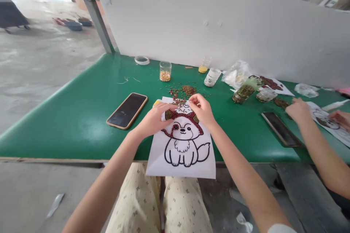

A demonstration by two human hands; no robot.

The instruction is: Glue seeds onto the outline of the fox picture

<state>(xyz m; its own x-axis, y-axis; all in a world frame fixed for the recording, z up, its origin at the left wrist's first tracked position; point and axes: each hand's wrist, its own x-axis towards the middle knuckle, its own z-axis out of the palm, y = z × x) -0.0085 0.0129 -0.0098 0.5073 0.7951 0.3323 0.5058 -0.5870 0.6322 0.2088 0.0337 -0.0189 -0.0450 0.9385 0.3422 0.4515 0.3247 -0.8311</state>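
Note:
In front of me lies a white sheet with a line drawing of a seated fox-like animal (182, 153). Its ears and head outline are partly covered in reddish and greenish beans or seeds, and the sheet's lower end juts past the table edge. My left hand (159, 117) rests at the drawing's upper left, thumb and fingers apart. At the sheet's top right, my right hand (201, 110) has its fingertips pinched together; whatever is between them is too small to make out. Loose brown beans (188, 90) lie heaped just beyond the sheet and spill onto its top.
A phone (128, 110) lies left of the sheet, a second phone (281, 129) to the right. Farther back stand a cup of corn kernels (165, 73), a tipped white-labelled cup (212, 77) and a jar of green seeds (244, 91). A co-worker's hands (299, 111) work over another drawing.

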